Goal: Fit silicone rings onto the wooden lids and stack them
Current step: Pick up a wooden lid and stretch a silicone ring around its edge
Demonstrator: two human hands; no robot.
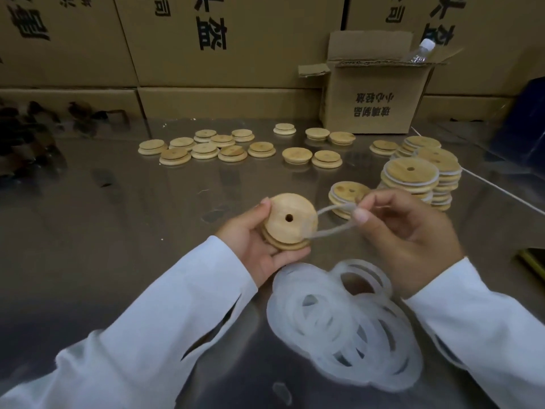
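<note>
Beyond the left hand, well apart from it, we see loose pale round wooden lids (206,149) scattered on the shiny grey table (124,202). The left hand (259,252) curls its fingers and thumb round a round wooden lid with a centre hole (290,221), tilted up above the table. A thin translucent silicone ring (330,231) runs from that lid's right edge to the right hand (413,240), which pinches it taut between thumb and fingertips. Below both grips lies a heap of cloudy white silicone rings (345,320). Just beyond the right hand we see a short stack of ringed lids (343,202), with taller stacks (413,178) to its right. Farther back stands an open brown cardboard box (374,98).
</note>
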